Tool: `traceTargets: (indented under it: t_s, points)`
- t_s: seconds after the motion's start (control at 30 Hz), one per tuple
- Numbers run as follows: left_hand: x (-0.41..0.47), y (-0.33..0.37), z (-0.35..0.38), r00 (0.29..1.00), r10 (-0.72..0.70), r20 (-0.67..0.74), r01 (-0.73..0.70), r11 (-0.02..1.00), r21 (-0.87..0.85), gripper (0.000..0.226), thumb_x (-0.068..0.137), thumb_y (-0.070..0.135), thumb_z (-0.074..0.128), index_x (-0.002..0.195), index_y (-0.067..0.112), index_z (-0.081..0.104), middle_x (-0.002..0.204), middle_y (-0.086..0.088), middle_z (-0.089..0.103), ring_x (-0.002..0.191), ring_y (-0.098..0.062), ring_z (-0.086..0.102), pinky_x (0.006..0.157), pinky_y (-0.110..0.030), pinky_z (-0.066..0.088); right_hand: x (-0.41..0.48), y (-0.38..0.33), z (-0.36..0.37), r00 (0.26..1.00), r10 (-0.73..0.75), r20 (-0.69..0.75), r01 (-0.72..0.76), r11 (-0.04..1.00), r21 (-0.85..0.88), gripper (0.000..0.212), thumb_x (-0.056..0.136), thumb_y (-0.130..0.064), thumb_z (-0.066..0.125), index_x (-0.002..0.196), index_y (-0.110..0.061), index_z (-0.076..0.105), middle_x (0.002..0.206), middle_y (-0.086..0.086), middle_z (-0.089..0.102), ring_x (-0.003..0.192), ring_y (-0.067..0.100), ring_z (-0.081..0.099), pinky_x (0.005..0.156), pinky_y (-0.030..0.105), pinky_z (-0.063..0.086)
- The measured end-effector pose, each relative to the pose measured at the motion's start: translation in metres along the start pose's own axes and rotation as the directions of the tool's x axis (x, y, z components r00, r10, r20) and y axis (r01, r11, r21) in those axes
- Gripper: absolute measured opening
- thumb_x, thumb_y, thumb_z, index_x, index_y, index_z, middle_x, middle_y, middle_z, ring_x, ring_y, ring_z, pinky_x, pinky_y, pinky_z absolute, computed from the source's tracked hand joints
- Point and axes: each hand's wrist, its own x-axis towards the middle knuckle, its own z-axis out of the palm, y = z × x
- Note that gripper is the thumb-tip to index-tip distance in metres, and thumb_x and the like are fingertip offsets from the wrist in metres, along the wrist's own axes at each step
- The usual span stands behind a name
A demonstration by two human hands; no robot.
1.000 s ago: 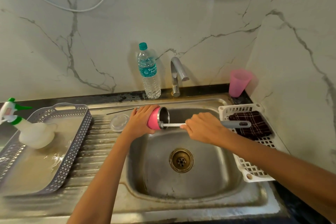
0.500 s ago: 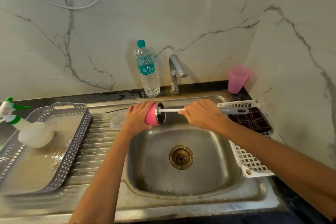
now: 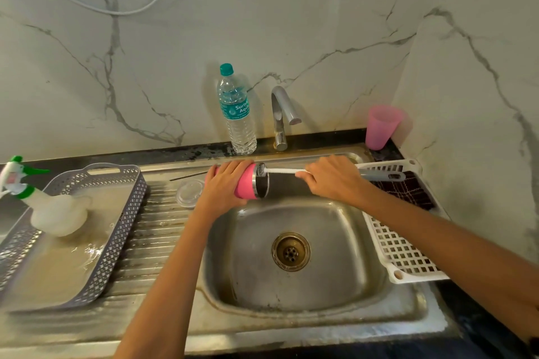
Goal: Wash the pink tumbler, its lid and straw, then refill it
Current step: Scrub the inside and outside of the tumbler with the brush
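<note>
1. Landmark: stainless steel sink basin [image 3: 320, 285] with a brass drain, set in the bench.
2. Above its back left rim: pink tumbler with a steel rim [image 3: 246, 183], held on its side, mouth facing right.
3. Left grip [image 3: 224, 186] curled round the tumbler's pink body, holding it.
4. Right grip [image 3: 332, 181] above the basin's back rim, closed round the white stem of a grey-handled bottle brush [image 3: 280, 171]; bristle head at the tumbler's mouth.
5. Left of the basin, on the ridged drainboard: clear round lid [image 3: 189, 193] lying flat, and just behind it a thin dark straw [image 3: 189, 175].
6. Farther left of the basin: grey perforated plastic tray [image 3: 116, 230] with a white spray bottle with green trigger [image 3: 49, 207] in it.
7. Behind the basin: upright clear water bottle with a teal cap [image 3: 237, 119], grey tap [image 3: 281, 116], and at the back right a pink plastic cup [image 3: 380, 127].
8. Right of the basin: white plastic lattice rack [image 3: 402, 251] holding a dark checked cloth [image 3: 408, 189].
</note>
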Motion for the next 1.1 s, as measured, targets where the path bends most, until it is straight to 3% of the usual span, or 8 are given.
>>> traceTargets:
  t_s: [0.1,0.23,0.37,0.47,0.57,0.77,0.87,1.1]
  points:
    - [0.003,-0.003,-0.008,0.998,-0.009,-0.068,0.01,1.0,0.021,0.092,0.059,0.029,0.084,0.14,0.024,0.042,0.136,0.001,0.054,0.126,-0.025,0.05,0.108,-0.058,0.033,-0.012,-0.009,0.011,0.999,-0.002,0.045,-0.002,0.998,0.069,0.047,0.103,-0.047,0.028,0.085,-0.019,0.06,0.063,-0.003,0.05,0.054,0.011,0.047,0.053,0.026,0.035]
    - [-0.001,-0.003,-0.004,0.999,-0.035,-0.01,0.035,0.999,0.003,0.094,0.057,0.03,0.086,0.141,0.023,0.043,0.136,0.0,0.054,0.125,-0.026,0.051,0.107,-0.053,0.035,-0.02,-0.023,0.001,0.995,-0.1,0.022,0.1,0.995,0.029,0.044,0.103,-0.044,0.029,0.086,-0.018,0.06,0.065,-0.001,0.054,0.054,0.012,0.048,0.053,0.026,0.036]
    - [-0.009,0.002,0.003,0.999,-0.039,-0.006,0.039,0.999,-0.031,0.094,0.06,0.033,0.086,0.142,0.023,0.041,0.138,0.001,0.052,0.128,-0.023,0.049,0.11,-0.05,0.034,-0.002,-0.006,-0.01,1.0,-0.024,0.001,0.024,0.999,-0.034,0.048,0.102,-0.048,0.028,0.078,-0.019,0.058,0.061,-0.002,0.051,0.051,0.01,0.045,0.052,0.025,0.035]
    - [-0.008,0.0,-0.003,0.996,-0.009,-0.088,0.014,0.999,0.049,0.09,0.06,0.033,0.084,0.14,0.024,0.043,0.136,0.001,0.054,0.125,-0.023,0.05,0.109,-0.052,0.033,-0.01,-0.01,0.005,0.999,0.031,0.036,-0.032,0.999,0.044,0.045,0.102,-0.047,0.029,0.081,-0.02,0.058,0.061,-0.003,0.049,0.053,0.012,0.046,0.054,0.028,0.039]
    - [-0.006,0.0,-0.006,0.998,-0.012,-0.064,0.017,0.997,0.079,0.092,0.059,0.033,0.085,0.14,0.025,0.043,0.137,0.001,0.054,0.126,-0.024,0.05,0.107,-0.056,0.035,-0.027,-0.028,0.01,0.997,-0.021,0.076,0.013,0.995,0.104,0.044,0.102,-0.046,0.03,0.082,-0.02,0.058,0.06,-0.003,0.046,0.054,0.014,0.045,0.056,0.029,0.036]
    - [-0.018,0.002,0.001,0.999,-0.018,-0.031,0.018,1.0,-0.01,0.095,0.059,0.033,0.086,0.141,0.023,0.041,0.136,-0.001,0.054,0.124,-0.025,0.051,0.106,-0.051,0.037,-0.012,-0.016,-0.008,0.999,-0.016,0.047,0.011,0.995,0.1,0.043,0.102,-0.046,0.033,0.073,-0.022,0.053,0.06,-0.005,0.045,0.052,0.011,0.043,0.049,0.023,0.029]
    - [-0.017,0.004,-0.004,0.999,0.006,-0.053,-0.005,1.0,0.027,0.092,0.06,0.033,0.086,0.141,0.024,0.042,0.136,0.001,0.054,0.125,-0.025,0.051,0.109,-0.055,0.033,-0.017,-0.019,0.005,0.997,0.037,0.066,-0.044,0.993,0.11,0.046,0.102,-0.047,0.032,0.08,-0.018,0.06,0.06,-0.005,0.047,0.055,0.013,0.048,0.053,0.027,0.038]
    - [-0.018,0.004,-0.011,0.998,-0.046,0.038,0.051,0.991,-0.127,0.096,0.062,0.035,0.086,0.144,0.024,0.037,0.137,-0.001,0.051,0.125,-0.024,0.05,0.106,-0.045,0.037,-0.012,-0.026,-0.019,0.997,-0.069,0.04,0.066,0.996,0.067,0.046,0.1,-0.051,0.033,0.077,-0.021,0.058,0.062,-0.004,0.051,0.053,0.011,0.045,0.052,0.024,0.036]
